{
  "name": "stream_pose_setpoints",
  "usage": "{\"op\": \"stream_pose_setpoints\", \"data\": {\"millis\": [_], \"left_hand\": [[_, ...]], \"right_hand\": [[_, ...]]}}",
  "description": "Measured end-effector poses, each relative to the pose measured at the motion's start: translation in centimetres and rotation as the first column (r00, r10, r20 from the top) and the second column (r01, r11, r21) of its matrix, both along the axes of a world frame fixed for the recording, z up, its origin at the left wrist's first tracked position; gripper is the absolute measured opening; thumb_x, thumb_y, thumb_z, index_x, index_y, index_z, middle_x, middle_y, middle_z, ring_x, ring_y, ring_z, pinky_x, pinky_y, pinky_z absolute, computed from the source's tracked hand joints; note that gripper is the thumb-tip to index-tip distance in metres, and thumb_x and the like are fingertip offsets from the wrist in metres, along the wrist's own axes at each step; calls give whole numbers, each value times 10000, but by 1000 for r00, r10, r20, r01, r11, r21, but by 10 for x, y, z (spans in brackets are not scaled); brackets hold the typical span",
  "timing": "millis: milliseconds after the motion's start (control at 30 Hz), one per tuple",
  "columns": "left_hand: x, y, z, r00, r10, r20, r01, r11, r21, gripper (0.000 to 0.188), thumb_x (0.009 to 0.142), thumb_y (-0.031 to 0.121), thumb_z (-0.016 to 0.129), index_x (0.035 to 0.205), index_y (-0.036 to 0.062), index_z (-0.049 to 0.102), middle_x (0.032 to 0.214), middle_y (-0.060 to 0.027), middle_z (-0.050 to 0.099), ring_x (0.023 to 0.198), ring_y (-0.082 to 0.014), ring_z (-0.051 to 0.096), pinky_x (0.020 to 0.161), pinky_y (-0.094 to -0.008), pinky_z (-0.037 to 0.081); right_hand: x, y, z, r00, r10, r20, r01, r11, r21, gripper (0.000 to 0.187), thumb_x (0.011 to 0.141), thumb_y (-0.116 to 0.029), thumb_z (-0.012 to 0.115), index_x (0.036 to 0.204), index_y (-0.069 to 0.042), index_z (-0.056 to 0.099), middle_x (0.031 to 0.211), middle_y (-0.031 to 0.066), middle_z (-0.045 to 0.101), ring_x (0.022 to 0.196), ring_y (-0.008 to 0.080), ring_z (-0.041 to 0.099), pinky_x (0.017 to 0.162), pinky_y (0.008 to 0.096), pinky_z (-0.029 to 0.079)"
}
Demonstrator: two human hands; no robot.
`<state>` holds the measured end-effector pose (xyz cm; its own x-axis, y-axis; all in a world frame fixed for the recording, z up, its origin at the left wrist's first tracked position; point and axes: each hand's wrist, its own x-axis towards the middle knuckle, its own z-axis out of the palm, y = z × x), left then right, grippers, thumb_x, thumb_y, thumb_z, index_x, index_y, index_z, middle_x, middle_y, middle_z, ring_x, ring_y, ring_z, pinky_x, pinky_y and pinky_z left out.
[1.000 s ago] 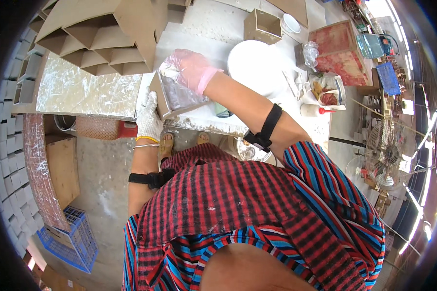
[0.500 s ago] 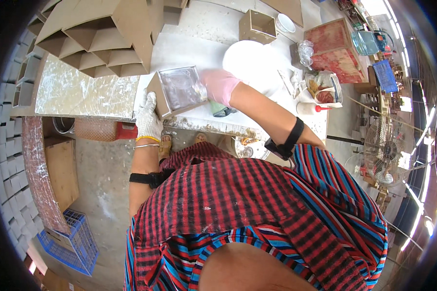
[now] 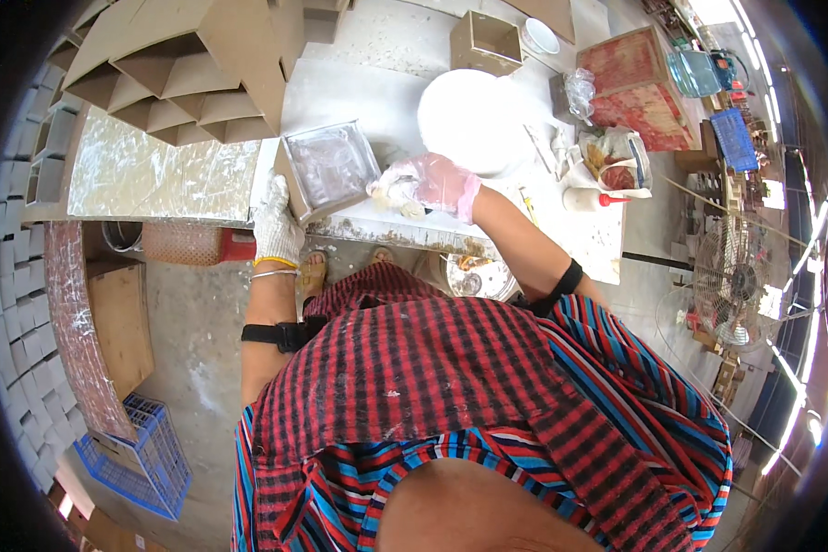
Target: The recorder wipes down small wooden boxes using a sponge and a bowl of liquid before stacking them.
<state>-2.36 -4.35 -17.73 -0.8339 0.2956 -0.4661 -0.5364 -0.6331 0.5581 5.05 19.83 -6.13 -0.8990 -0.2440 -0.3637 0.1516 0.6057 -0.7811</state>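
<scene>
You are in the middle of working on the square box mould (image 3: 327, 170), which sits tilted on the near edge of the white worktop (image 3: 377, 97), its open face turned up and lined with something clear and glossy. Your left hand (image 3: 274, 225), in a white knit glove, is wrapped around the mould's near left corner and steadies it against the worktop's edge. Your right hand (image 3: 428, 182), in a pink glove, lies just beside the mould's right side, apart from it, its fingers loosely curled around a small pale lump or wad (image 3: 397, 191); what it is, I cannot tell. By my judgement you are between passes on the lining. The next move calls for keeping the left grip firm so the mould does not slide off the edge, and for bringing the right hand leftward over the rim into the open face.
</scene>
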Motion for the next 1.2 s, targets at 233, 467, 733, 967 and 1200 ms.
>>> {"op": "stream_pose_setpoints", "data": {"millis": [233,467,733,967,1200], "left_hand": [[-6,-9,-13,993,-104,63,99,992,79,391,863,162,600,1224,79,477,1070,-72,563,904,-215,583,691,-359,541],[2,1,10,998,1,57,-1,1000,-6,363,849,131,599,1191,64,497,1048,-65,569,941,-205,564,795,-376,518],[4,6,74,942,-122,-313,61,978,-199,399,852,6,509,1249,6,473,1143,-70,562,1009,-154,538,890,-288,429],[5,-12,128,667,-556,-495,-176,528,-831,468,806,23,560,1267,25,476,1135,-110,593,1007,-171,560,886,-286,425],[16,6,134,300,-910,-286,-513,99,-852,591,740,77,651,1297,100,457,811,-113,585,740,-295,571,682,-401,451]], "right_hand": [[-24,-81,22,905,184,-383,-157,982,100,389,704,9,530,1054,-130,626,1122,148,560,1062,299,528,917,357,419],[-18,-27,51,947,315,56,-303,824,479,496,659,89,511,1119,-85,577,1109,127,592,1057,266,556,919,361,433],[-42,16,21,874,-311,-372,311,948,-61,339,816,-134,603,1136,-28,574,1040,105,629,951,174,592,854,274,451],[-84,23,-28,833,-42,-552,333,835,439,452,818,-188,574,1241,-53,488,1214,141,525,1143,262,470,985,332,364],[-24,-27,-28,985,-71,-157,163,686,709,702,816,-223,587,1408,-111,226,1272,202,439,1175,317,442,1006,358,355]]}}
